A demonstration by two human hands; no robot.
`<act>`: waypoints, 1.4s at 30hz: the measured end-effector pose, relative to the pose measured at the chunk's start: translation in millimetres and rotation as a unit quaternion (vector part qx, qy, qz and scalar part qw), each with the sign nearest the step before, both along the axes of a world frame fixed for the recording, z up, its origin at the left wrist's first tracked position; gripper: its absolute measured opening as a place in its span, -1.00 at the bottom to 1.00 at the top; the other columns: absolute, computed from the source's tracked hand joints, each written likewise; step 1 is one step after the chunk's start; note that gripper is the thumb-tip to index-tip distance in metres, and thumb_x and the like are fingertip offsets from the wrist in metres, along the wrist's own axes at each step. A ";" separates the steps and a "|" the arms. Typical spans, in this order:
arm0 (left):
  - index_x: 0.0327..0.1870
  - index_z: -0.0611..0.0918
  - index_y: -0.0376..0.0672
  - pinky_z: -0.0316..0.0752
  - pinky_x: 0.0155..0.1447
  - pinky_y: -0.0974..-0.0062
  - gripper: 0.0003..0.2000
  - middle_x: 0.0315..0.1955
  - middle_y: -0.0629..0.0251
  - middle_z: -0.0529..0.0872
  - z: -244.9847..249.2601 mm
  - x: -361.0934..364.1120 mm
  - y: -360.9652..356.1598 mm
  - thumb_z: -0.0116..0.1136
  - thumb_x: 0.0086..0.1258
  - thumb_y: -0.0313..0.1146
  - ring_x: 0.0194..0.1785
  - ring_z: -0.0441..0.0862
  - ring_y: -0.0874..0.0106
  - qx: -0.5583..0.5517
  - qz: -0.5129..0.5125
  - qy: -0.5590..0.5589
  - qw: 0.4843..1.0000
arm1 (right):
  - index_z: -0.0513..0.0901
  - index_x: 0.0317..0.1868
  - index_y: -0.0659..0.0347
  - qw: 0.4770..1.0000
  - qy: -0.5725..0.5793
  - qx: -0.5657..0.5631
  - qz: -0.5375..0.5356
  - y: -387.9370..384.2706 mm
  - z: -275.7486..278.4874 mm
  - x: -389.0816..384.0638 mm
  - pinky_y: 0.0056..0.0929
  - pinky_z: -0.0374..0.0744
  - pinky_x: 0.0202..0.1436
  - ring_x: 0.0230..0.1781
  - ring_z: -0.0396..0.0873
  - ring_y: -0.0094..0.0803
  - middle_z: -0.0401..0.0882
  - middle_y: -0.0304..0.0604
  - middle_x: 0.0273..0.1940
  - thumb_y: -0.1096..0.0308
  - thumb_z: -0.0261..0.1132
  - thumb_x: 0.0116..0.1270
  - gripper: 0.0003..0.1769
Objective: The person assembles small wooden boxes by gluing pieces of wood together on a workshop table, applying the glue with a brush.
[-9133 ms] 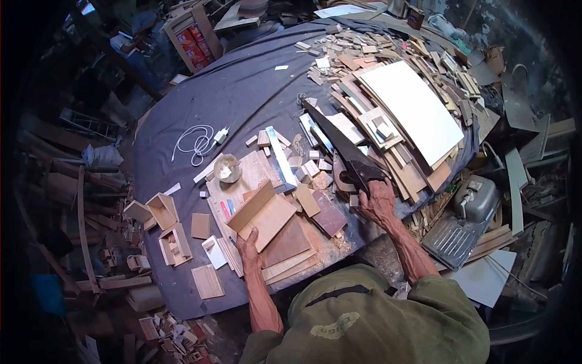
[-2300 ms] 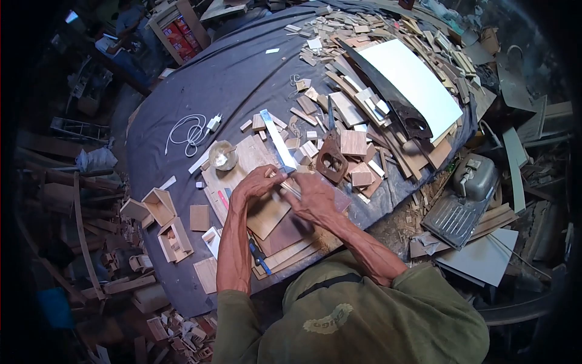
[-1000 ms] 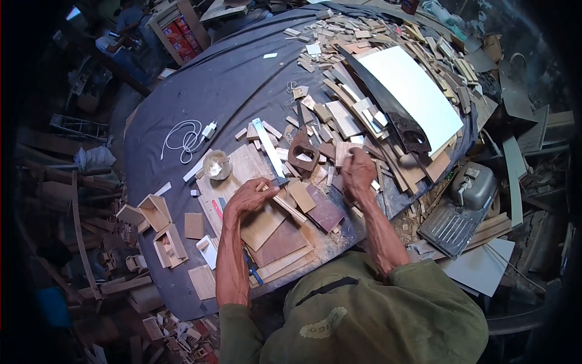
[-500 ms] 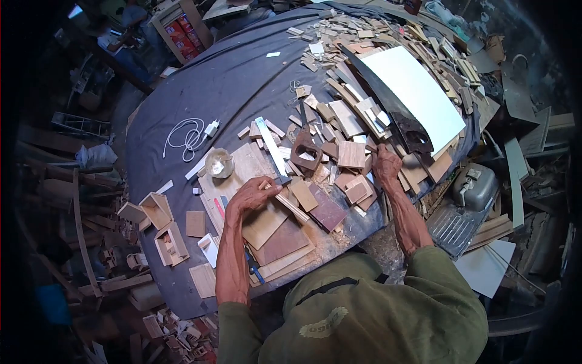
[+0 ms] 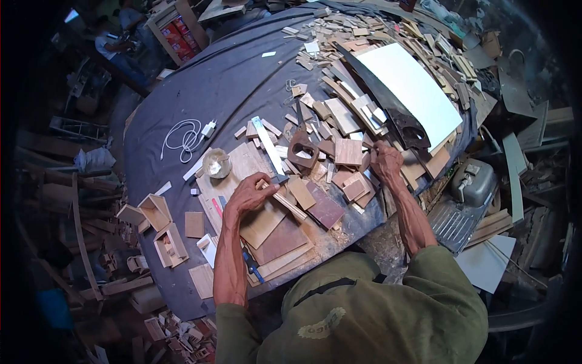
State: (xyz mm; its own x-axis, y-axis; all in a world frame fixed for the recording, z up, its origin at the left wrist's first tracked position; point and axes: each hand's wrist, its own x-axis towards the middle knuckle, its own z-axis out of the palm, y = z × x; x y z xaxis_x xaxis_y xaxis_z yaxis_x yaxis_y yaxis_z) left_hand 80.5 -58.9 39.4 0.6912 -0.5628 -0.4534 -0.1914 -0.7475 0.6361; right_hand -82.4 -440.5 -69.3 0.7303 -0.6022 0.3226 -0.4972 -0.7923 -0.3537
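My left hand [image 5: 253, 193] is closed on a narrow wooden strip [image 5: 292, 207], which slants down to the right over flat boards [image 5: 262, 229]. Just beyond its fingertips lies a try square with a pale metal blade [image 5: 268, 145]. My right hand [image 5: 386, 164] has its fingers curled in among the offcuts; what they grip, if anything, I cannot make out. Close to it are a square wooden block [image 5: 348, 151] and the handle of a large handsaw [image 5: 412, 130]. Between my hands lies a smaller saw with a brown wooden handle [image 5: 303, 150].
A bowl [image 5: 216, 164] stands on the boards, with a white charger cable [image 5: 185, 139] behind it. Small wooden boxes [image 5: 170, 246] sit at left. A white panel [image 5: 412, 88] and heaped offcuts cover the right side. A metal sink [image 5: 474, 185] lies off the table's right edge.
The view has shifted slightly. My left hand stays on the wooden strip, and my right hand remains among the offcuts with little visible movement.
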 end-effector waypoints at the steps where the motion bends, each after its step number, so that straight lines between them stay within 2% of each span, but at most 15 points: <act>1: 0.05 0.68 -0.19 0.51 0.18 0.26 -0.43 -0.08 0.03 0.75 3.2 -0.8 -0.6 0.35 0.26 0.15 0.06 0.68 0.14 -0.008 0.000 -0.017 1.000 | 0.66 -0.19 0.15 0.999 -0.037 0.030 -0.018 5.1 16.9 -5.5 -0.07 0.56 -0.35 -0.44 0.69 -0.01 0.67 0.01 -0.46 0.21 0.32 0.25 -0.78; 6: 0.19 0.60 -0.31 0.51 0.23 0.23 -0.30 0.03 -0.11 0.72 14.3 -10.7 2.3 0.36 0.24 0.14 0.13 0.68 0.05 -0.017 0.018 -0.069 0.997 | 0.68 -0.32 0.28 0.940 -0.217 0.198 -0.171 -8.4 50.4 -53.0 -0.37 0.49 -0.40 -0.52 0.56 -0.43 0.60 -0.20 -0.56 0.18 0.31 0.31 -0.71; 9: 0.21 0.58 -0.32 0.50 0.27 0.22 -0.29 0.08 -0.13 0.70 31.2 -17.8 -0.5 0.39 0.23 0.13 0.17 0.65 0.02 -0.001 0.031 -0.121 0.992 | 0.68 -0.33 0.33 0.930 -0.165 0.246 -0.219 -23.4 24.3 -85.7 -0.42 0.47 -0.40 -0.50 0.50 -0.54 0.56 -0.29 -0.55 0.20 0.33 0.31 -0.70; 11: 0.18 0.61 -0.29 0.51 0.24 0.21 -0.37 0.06 -0.07 0.70 11.6 -14.9 2.7 0.39 0.26 0.05 0.15 0.65 0.03 -0.025 0.009 -0.306 0.952 | 0.68 -0.32 0.32 0.932 -0.129 0.271 -0.203 -19.3 8.2 -96.8 -0.40 0.48 -0.38 -0.48 0.53 -0.50 0.59 -0.24 -0.53 0.21 0.32 0.31 -0.72; 12: 0.16 0.62 -0.27 0.53 0.20 0.21 -0.40 0.03 -0.04 0.71 18.4 -17.1 -9.0 0.39 0.26 0.03 0.11 0.66 0.04 -0.070 0.014 -0.325 0.943 | 0.68 -0.31 0.32 0.933 -0.109 0.284 -0.194 -14.1 4.1 -101.3 -0.38 0.49 -0.36 -0.46 0.55 -0.48 0.61 -0.21 -0.51 0.21 0.32 0.32 -0.72; 13: 0.14 0.62 -0.26 0.54 0.17 0.21 -0.44 0.00 0.00 0.72 32.0 -20.7 -29.5 0.39 0.26 0.00 0.08 0.67 0.05 -0.115 0.020 -0.344 0.932 | 0.68 -0.31 0.30 0.956 -0.101 0.212 -0.175 2.5 23.8 -99.3 -0.33 0.52 -0.36 -0.49 0.60 -0.37 0.66 -0.11 -0.50 0.24 0.31 0.31 -0.75; 14: 0.12 0.63 -0.24 0.55 0.14 0.21 -0.47 -0.04 0.03 0.73 39.2 -24.9 -52.8 0.39 0.26 -0.03 0.04 0.68 0.06 -0.160 0.026 -0.362 0.918 | 0.70 -0.24 0.22 0.962 -0.080 0.201 -0.165 8.2 27.9 -98.3 -0.16 0.58 -0.18 -0.33 0.66 -0.02 0.66 0.00 -0.41 0.23 0.31 0.25 -0.77; 15: 0.04 0.65 -0.21 0.57 0.03 0.21 -0.61 -0.17 0.10 0.74 38.1 -31.7 -81.5 0.35 0.28 -0.16 -0.08 0.69 0.07 -0.191 0.040 -0.380 0.904 | 0.69 -0.22 0.19 0.980 -0.073 0.128 -0.133 8.5 21.4 -99.9 -0.15 0.56 -0.13 -0.25 0.62 -0.03 0.63 -0.01 -0.34 0.28 0.33 0.23 -0.81; 17: -0.05 0.68 -0.26 0.61 -0.01 0.32 -0.70 -0.23 0.06 0.76 41.4 -48.5 -141.8 0.33 0.30 -0.26 -0.16 0.75 0.18 -0.196 0.053 -0.231 0.952 | 0.65 -0.15 0.14 0.994 -0.056 0.051 -0.083 7.6 16.6 -99.3 -0.12 0.50 -0.01 -0.05 0.51 -0.06 0.51 -0.04 -0.16 0.37 0.38 0.16 -0.78; 18: -0.12 0.67 -0.21 0.55 0.05 0.15 -0.75 -0.18 0.02 0.75 15.1 -46.6 -169.6 0.23 0.32 -0.22 -0.10 0.68 0.02 -0.217 0.015 -0.246 0.945 | 0.64 -0.15 0.14 0.995 -0.071 0.032 -0.060 6.9 14.4 -98.2 -0.12 0.49 0.01 0.01 0.49 -0.05 0.50 -0.06 -0.08 0.39 0.40 0.13 -0.75; 21: -0.14 0.62 -0.27 0.51 0.12 0.08 -0.75 -0.12 -0.05 0.69 -15.6 -58.9 -239.5 0.27 0.21 -0.36 -0.02 0.61 -0.04 -0.206 -0.019 -0.294 0.933 | 0.61 -0.11 0.13 0.996 -0.049 0.034 -0.071 7.7 16.5 -91.5 -0.09 0.46 0.07 0.06 0.46 -0.05 0.47 -0.09 -0.03 0.39 0.43 0.11 -0.69; 27: 0.17 0.36 -0.40 0.40 0.28 0.08 -0.38 0.00 -0.20 0.52 -78.8 -49.1 -303.4 0.31 0.04 -0.42 0.14 0.49 -0.13 -0.117 -0.144 -0.291 0.938 | 0.56 -0.07 0.19 0.994 -0.051 0.067 -0.069 -2.5 6.3 -90.3 -0.05 0.41 0.10 0.09 0.44 -0.02 0.43 -0.02 -0.01 0.37 0.45 0.11 -0.63; 34: 0.17 0.30 -0.36 0.37 0.31 0.14 -0.28 0.08 -0.15 0.47 -106.5 -47.3 -319.2 0.45 -0.05 -0.43 0.20 0.45 -0.09 -0.064 -0.161 -0.301 0.938 | 0.50 -0.02 0.20 0.996 -0.041 0.056 -0.061 -10.6 5.3 -86.3 -0.03 0.42 0.05 0.10 0.41 0.00 0.41 -0.01 -0.02 0.32 0.47 0.11 -0.55; 38: 0.20 0.30 -0.33 0.27 0.41 0.03 -0.24 0.05 -0.07 0.51 -105.4 -40.2 -317.8 0.48 -0.02 -0.35 0.24 0.42 -0.08 -0.109 -0.120 -0.230 0.960 | 0.56 0.05 0.11 0.996 -0.039 0.058 -0.047 -10.9 2.1 -86.4 -0.03 0.44 0.02 0.13 0.39 0.02 0.40 0.00 -0.03 0.32 0.44 0.15 -0.56; 42: 0.16 0.33 -0.26 0.40 0.21 0.09 -0.21 -0.04 0.02 0.59 -109.1 -34.8 -312.5 0.57 -0.11 -0.28 0.10 0.48 0.00 -0.158 -0.152 -0.327 0.919 | 0.59 0.09 0.03 0.995 -0.044 0.072 -0.053 -12.4 5.2 -86.4 0.00 0.43 0.02 0.13 0.39 0.01 0.39 0.00 -0.03 0.30 0.40 0.20 -0.58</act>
State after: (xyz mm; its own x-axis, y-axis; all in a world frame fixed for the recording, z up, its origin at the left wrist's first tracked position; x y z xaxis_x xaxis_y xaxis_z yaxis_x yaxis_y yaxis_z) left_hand 45.7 -371.4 -69.7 0.5462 -0.8074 0.2230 -0.7801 -0.3934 0.4866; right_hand -168.8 -452.9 -64.1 0.6325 -0.7192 0.2876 -0.5379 -0.6750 -0.5050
